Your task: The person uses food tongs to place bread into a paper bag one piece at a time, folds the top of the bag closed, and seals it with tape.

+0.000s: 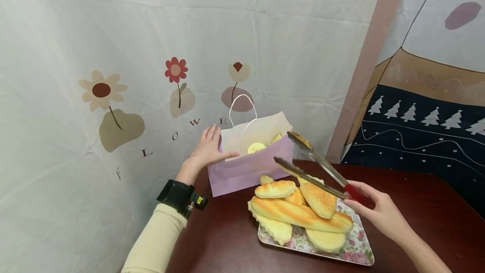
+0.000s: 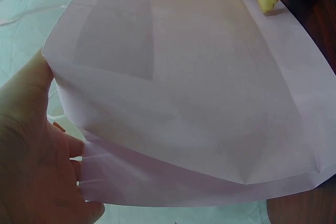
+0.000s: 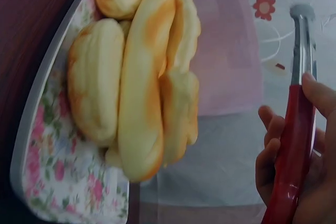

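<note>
My left hand (image 1: 208,148) holds a lilac paper bag (image 1: 250,167) by its left side. The thumb lies at the front rim and the fingers reach along the side, their tips partly hidden in the left wrist view. Inside the bag sit a round pale bread (image 1: 256,148) and another piece (image 1: 277,138). My right hand (image 1: 379,210) grips red-handled metal tongs (image 1: 326,164). Their arms are spread, with nothing between the tips, near the bag's right side. Below them, a long bread loaf (image 1: 299,214) lies across several other breads on a floral tray (image 1: 360,250).
A dark reddish-brown table (image 1: 219,239) carries the bag and tray. Close behind the bag hangs a pale cloth (image 1: 303,54) with printed flowers. White handles (image 1: 242,96) stand up from the bag. At the right hangs a dark printed cloth (image 1: 417,142).
</note>
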Available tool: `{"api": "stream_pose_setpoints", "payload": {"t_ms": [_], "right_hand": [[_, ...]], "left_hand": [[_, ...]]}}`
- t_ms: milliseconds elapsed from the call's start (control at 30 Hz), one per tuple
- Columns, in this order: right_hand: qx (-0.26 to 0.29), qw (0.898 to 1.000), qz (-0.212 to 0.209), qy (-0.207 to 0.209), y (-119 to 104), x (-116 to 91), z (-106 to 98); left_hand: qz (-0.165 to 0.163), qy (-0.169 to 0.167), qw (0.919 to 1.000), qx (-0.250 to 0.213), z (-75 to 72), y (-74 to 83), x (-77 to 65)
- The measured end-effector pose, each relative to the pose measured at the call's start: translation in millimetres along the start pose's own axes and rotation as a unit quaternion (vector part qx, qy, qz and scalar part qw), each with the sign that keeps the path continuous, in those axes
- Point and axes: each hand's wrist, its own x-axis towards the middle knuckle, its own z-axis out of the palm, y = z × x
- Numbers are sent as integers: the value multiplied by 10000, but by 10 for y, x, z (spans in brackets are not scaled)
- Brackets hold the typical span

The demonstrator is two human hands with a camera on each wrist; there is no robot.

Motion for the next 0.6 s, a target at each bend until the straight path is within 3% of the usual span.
{"api": "stream_pose_setpoints", "payload": {"t_ms": [367, 600], "right_hand": [[-157, 9985, -285, -437, 221, -127, 24], [-364, 9955, -137, -868, 200, -114, 59]], "left_hand": [[-22, 58, 10000, -29, 12, -15, -1], [4, 47, 10000, -7, 20, -13, 3]]}}
